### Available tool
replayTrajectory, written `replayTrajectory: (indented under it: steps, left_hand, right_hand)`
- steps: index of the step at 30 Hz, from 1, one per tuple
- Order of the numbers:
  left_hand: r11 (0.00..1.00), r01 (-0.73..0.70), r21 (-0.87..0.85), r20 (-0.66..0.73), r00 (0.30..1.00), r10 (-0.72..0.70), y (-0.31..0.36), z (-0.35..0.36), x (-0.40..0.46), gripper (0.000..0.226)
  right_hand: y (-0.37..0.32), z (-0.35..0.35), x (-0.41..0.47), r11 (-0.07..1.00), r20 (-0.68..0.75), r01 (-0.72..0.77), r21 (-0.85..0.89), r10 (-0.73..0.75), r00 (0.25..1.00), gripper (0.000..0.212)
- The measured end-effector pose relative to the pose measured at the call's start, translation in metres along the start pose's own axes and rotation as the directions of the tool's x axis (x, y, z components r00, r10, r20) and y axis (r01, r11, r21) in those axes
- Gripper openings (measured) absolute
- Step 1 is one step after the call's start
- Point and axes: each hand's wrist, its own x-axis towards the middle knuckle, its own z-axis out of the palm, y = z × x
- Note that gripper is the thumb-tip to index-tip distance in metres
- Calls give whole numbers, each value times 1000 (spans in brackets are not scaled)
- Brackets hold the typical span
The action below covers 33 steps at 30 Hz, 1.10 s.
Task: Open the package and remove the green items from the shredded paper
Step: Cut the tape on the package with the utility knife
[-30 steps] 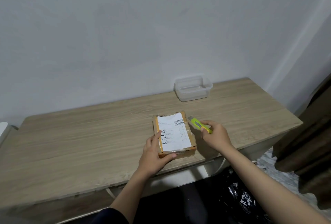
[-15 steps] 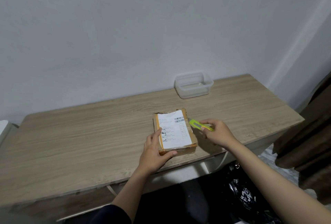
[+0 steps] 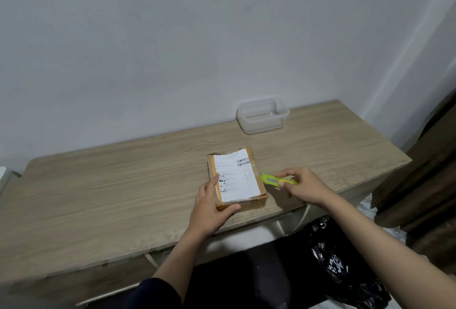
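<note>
Package: a taped cardboard package (image 3: 237, 180) with a white label is laid flat on the surface (image 3: 98, 197), near its front edge and still sealed.
Left hand: the left hand (image 3: 212, 206) is pressed on the package's near left corner, fingers spread over top and front; the package is pinned rather than gripped.
Right hand: the right hand (image 3: 302, 186) is closed around a yellow-green cutter (image 3: 276, 179), whose tip is just beside the package's right edge.
Container: a clear container (image 3: 262, 116) is left well behind the package.
Advice: the blade is best kept shallow along the tape seam and drawn away from the pinning fingers, so the contents are spared.
</note>
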Motion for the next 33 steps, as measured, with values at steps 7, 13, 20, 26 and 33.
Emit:
replayTrajectory:
  steps: [7,13,20,26,33]
  left_hand:
    - [1000,-6,5,-3,1000,6,0,1,0,99]
    - [997,19,73,13,1000,-20,5,0,-6,104]
    - [998,-28,63,337,941,5,-1,-35,4,103]
    - [999,-16,42,462,887,-5,-1,-43,11,96]
    - [969,-69,236,274,962,2,-2,-37,13,97]
  right_hand:
    - [3,2,-18,1000,3,16,-13,-16,1000,22]
    - [5,-4,-31,1000,-181,17,-5,-18,983,23]
    - [0,-3,-43,997,-188,51,58,-39,981,25]
    - [-4,1,-49,993,-148,60,106,-44,988,28]
    - [-6,1,-49,987,-155,67,148,-44,987,28]
